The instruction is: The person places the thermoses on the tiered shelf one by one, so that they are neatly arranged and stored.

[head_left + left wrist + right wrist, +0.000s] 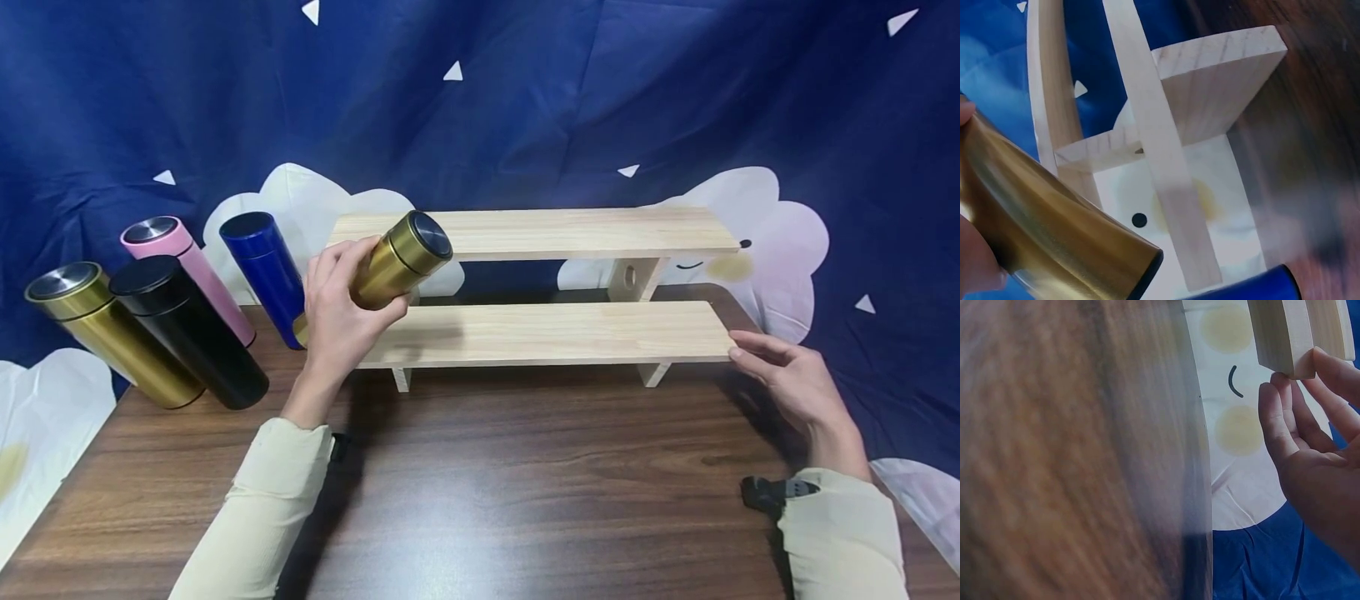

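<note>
My left hand (337, 304) grips a gold thermos (401, 258), its dark-topped lid tilted up and to the right, in front of the left end of the two-tier wooden shelf (555, 333). In the left wrist view the lower part of the thermos (1060, 219) slants down to the right, its base apart from the shelf boards (1166, 162). At the lower tier's right end, my right hand (798, 387) pinches the board's corner. The right wrist view has the thumb and fingertips at that board end (1285, 340).
Left of the shelf stand a blue thermos (262, 275), a pink thermos (198, 271), a black thermos (191, 333) and another gold thermos (120, 337). All are on the brown wooden table (510, 492). A blue cloth (525, 108) with white clouds hangs behind.
</note>
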`<state>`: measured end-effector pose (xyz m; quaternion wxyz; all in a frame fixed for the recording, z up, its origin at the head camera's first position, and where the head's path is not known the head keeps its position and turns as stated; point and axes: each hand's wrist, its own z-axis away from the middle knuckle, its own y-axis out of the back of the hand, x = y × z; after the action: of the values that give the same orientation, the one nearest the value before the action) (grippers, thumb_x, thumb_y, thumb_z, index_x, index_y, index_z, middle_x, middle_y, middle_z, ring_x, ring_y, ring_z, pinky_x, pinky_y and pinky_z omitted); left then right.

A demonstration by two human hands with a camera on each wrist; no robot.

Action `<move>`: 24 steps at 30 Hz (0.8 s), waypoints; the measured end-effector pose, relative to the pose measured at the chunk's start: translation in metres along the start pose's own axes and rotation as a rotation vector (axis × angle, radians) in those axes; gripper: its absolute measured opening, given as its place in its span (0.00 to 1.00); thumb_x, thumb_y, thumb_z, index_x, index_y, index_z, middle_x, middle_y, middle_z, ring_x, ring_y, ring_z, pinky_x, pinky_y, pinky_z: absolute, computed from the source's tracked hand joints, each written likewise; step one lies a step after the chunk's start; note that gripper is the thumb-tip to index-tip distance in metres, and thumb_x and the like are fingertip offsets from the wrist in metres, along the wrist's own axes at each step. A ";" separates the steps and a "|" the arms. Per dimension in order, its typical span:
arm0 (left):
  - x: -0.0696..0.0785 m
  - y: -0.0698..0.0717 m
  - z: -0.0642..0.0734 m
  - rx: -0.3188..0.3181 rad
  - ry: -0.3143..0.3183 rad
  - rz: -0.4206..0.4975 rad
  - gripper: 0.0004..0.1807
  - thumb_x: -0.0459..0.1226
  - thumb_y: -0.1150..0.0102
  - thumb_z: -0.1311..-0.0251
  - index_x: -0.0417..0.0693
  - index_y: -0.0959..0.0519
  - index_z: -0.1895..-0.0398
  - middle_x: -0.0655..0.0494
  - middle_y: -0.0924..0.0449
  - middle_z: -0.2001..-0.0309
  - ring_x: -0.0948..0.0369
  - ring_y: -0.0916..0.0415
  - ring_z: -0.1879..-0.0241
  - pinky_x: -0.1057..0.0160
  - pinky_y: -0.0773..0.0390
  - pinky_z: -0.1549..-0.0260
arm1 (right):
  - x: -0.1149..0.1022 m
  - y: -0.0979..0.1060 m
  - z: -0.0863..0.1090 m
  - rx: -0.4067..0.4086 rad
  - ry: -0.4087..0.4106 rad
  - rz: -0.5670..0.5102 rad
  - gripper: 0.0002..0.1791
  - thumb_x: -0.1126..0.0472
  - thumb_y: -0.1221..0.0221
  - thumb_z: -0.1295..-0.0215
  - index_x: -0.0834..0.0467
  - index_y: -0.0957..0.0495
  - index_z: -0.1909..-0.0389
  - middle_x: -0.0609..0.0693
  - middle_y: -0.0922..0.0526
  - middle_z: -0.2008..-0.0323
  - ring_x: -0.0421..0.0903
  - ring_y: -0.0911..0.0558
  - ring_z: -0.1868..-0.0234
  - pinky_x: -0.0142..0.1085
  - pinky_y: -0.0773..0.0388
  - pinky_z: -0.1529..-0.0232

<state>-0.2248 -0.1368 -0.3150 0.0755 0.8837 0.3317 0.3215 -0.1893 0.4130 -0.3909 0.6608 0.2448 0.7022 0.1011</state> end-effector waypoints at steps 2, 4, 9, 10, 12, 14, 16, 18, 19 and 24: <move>0.002 -0.002 -0.001 -0.006 -0.003 0.000 0.37 0.40 0.21 0.64 0.51 0.18 0.42 0.47 0.22 0.46 0.47 0.32 0.48 0.52 0.38 0.50 | 0.000 0.000 0.000 0.001 0.002 -0.001 0.21 0.55 0.32 0.34 0.58 0.19 0.43 0.21 0.19 0.65 0.21 0.23 0.60 0.17 0.29 0.60; 0.004 -0.004 -0.003 -0.009 -0.006 0.000 0.37 0.40 0.20 0.64 0.51 0.18 0.42 0.47 0.22 0.47 0.47 0.32 0.49 0.52 0.38 0.50 | 0.000 0.000 0.000 0.001 -0.001 0.001 0.21 0.55 0.32 0.34 0.57 0.19 0.43 0.21 0.19 0.66 0.21 0.23 0.60 0.17 0.29 0.60; 0.009 -0.009 -0.006 -0.014 -0.020 0.012 0.38 0.39 0.20 0.66 0.50 0.18 0.42 0.46 0.21 0.48 0.47 0.32 0.50 0.52 0.37 0.50 | 0.000 0.000 -0.001 -0.006 -0.012 -0.005 0.22 0.55 0.33 0.33 0.59 0.21 0.41 0.22 0.19 0.65 0.21 0.22 0.61 0.17 0.28 0.60; 0.010 -0.010 -0.006 -0.016 -0.023 0.013 0.38 0.39 0.20 0.66 0.49 0.18 0.42 0.46 0.22 0.48 0.47 0.32 0.49 0.52 0.37 0.50 | 0.000 0.000 -0.001 -0.007 -0.012 -0.010 0.22 0.55 0.33 0.33 0.59 0.21 0.41 0.22 0.19 0.65 0.21 0.22 0.61 0.17 0.28 0.60; 0.011 -0.012 -0.007 -0.020 -0.028 0.014 0.39 0.39 0.20 0.66 0.49 0.18 0.42 0.46 0.22 0.48 0.47 0.32 0.49 0.51 0.37 0.50 | 0.000 0.000 -0.001 -0.011 -0.005 -0.021 0.21 0.56 0.33 0.33 0.58 0.20 0.42 0.23 0.18 0.65 0.22 0.22 0.61 0.17 0.27 0.60; 0.012 -0.015 -0.008 -0.022 -0.034 0.008 0.38 0.40 0.20 0.65 0.49 0.18 0.41 0.46 0.22 0.48 0.47 0.32 0.49 0.51 0.37 0.50 | 0.000 0.000 -0.001 -0.012 -0.003 -0.033 0.19 0.57 0.33 0.33 0.57 0.19 0.42 0.23 0.18 0.65 0.22 0.21 0.61 0.17 0.27 0.60; 0.013 -0.017 -0.009 -0.020 -0.039 0.011 0.38 0.39 0.20 0.64 0.49 0.18 0.41 0.46 0.22 0.49 0.47 0.32 0.49 0.51 0.37 0.50 | 0.000 0.000 -0.002 -0.015 -0.001 -0.048 0.18 0.58 0.33 0.33 0.55 0.18 0.43 0.24 0.18 0.65 0.22 0.21 0.61 0.17 0.27 0.60; 0.015 -0.019 -0.011 -0.021 -0.047 0.015 0.37 0.39 0.20 0.64 0.49 0.18 0.41 0.46 0.21 0.48 0.47 0.32 0.49 0.51 0.37 0.50 | -0.001 0.000 -0.002 -0.016 -0.005 -0.061 0.17 0.59 0.33 0.33 0.53 0.18 0.44 0.24 0.17 0.65 0.22 0.21 0.61 0.17 0.27 0.60; 0.016 -0.021 -0.012 -0.023 -0.052 0.016 0.37 0.38 0.20 0.64 0.49 0.18 0.41 0.46 0.21 0.48 0.48 0.31 0.49 0.51 0.37 0.50 | -0.001 0.000 -0.002 -0.017 -0.008 -0.065 0.18 0.59 0.33 0.33 0.54 0.18 0.44 0.24 0.17 0.64 0.22 0.21 0.61 0.17 0.26 0.60; 0.021 -0.026 -0.014 -0.031 -0.071 0.012 0.38 0.38 0.19 0.64 0.50 0.18 0.41 0.46 0.21 0.49 0.47 0.31 0.50 0.50 0.36 0.49 | -0.001 -0.001 -0.001 -0.012 -0.021 -0.045 0.20 0.58 0.33 0.33 0.56 0.19 0.42 0.23 0.18 0.65 0.22 0.21 0.61 0.17 0.27 0.61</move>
<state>-0.2352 -0.1048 -0.3016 0.0992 0.8951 0.3187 0.2955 -0.1900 0.4121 -0.3904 0.6719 0.2259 0.6998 0.0877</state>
